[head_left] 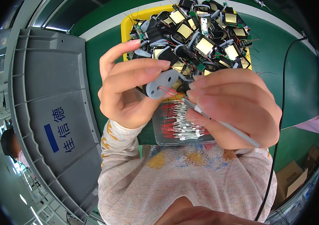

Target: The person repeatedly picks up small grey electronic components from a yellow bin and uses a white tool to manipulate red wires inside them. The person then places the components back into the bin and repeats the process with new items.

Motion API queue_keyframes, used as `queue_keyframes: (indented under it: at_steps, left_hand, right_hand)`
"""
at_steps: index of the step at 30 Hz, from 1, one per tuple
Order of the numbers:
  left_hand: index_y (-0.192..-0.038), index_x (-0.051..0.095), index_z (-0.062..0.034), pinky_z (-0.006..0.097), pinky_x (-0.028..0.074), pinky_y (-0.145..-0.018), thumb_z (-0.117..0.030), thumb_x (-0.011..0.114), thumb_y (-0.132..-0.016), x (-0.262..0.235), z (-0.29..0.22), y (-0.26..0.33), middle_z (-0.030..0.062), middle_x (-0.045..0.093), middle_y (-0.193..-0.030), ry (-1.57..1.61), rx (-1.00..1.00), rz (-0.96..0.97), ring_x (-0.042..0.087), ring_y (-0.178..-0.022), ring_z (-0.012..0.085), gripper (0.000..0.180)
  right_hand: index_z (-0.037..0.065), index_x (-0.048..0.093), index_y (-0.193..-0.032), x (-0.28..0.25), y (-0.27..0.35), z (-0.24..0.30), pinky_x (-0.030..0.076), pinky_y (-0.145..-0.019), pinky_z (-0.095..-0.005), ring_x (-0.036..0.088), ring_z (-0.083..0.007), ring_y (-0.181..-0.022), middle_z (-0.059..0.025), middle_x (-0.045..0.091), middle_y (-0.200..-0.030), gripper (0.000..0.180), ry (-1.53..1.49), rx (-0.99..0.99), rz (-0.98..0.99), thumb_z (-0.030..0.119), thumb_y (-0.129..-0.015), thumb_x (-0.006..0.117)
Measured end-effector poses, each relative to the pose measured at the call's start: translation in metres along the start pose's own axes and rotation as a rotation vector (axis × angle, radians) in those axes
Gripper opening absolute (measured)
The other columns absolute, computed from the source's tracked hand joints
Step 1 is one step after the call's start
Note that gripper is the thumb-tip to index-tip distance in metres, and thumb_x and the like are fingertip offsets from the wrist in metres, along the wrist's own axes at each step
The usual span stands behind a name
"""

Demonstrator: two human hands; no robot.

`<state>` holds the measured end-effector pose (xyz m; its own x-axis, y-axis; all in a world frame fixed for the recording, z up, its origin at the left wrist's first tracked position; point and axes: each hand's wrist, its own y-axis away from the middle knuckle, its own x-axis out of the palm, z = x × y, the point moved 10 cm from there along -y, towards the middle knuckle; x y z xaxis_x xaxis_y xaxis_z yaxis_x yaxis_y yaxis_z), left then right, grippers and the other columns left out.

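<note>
Crate (50, 71) at left, presumably for reach; any writing?

Blue characters (64, 131), sideways; yellow tray (138, 15) ahead

What's held?

Left hand (124, 90) pinches a grey oval-faced piece (161, 80) before the tray, holes in view, likely for sight; right hand (238, 107) grips a slim grey rod (238, 134) near thin red wires (165, 90)

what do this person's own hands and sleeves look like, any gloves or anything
The left grip and right grip are bare hands, with no gloves or rings showing. The left sleeve is long, light grey and flecked, with mustard-yellow printed shapes along its outer side. The right sleeve is mostly hidden behind the hand.
</note>
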<state>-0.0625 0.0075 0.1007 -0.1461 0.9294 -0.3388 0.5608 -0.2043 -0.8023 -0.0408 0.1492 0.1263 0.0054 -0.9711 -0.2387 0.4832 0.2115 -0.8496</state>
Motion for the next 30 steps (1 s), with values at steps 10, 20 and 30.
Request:
queue_keyframes:
  at_steps: [10, 20, 30]
  left_hand:
    - [-0.090, 0.054, -0.0051, 0.042, 0.035, -0.092, -0.009, 0.078, -0.058, -0.001, 0.000, 0.000, 0.0104, 0.066, -0.077, 0.018, -0.011, 0.005, 0.062, -0.076, 0.0179, 0.040]
    - [-0.091, 0.053, -0.0053, 0.043, 0.036, -0.092, -0.011, 0.079, -0.058, -0.003, -0.001, 0.001, 0.0097, 0.066, -0.078, 0.017, -0.007, -0.016, 0.062, -0.073, 0.0172, 0.043]
    - [-0.091, 0.053, -0.0055, 0.043, 0.035, -0.092, -0.012, 0.079, -0.060, -0.003, -0.002, 0.002, 0.0097, 0.066, -0.079, 0.012, -0.009, -0.017, 0.061, -0.076, 0.0176, 0.041]
  right_hand:
    - [-0.002, 0.054, -0.088, 0.001, 0.001, 0.011, 0.054, -0.060, -0.0304, 0.062, -0.0276, -0.072, -0.0138, 0.061, -0.077, 0.040, 0.103, 0.011, -0.128, -0.004, -0.055, 0.077]
    - [-0.001, 0.054, -0.089, 0.002, 0.004, 0.013, 0.055, -0.062, -0.0305, 0.062, -0.0265, -0.075, -0.0133, 0.061, -0.080, 0.041, 0.107, 0.007, -0.134, -0.003, -0.055, 0.077]
    - [0.000, 0.055, -0.086, 0.000, 0.003, 0.014, 0.055, -0.062, -0.0299, 0.062, -0.0256, -0.075, -0.0120, 0.061, -0.080, 0.039, 0.106, 0.010, -0.177, -0.002, -0.054, 0.077]
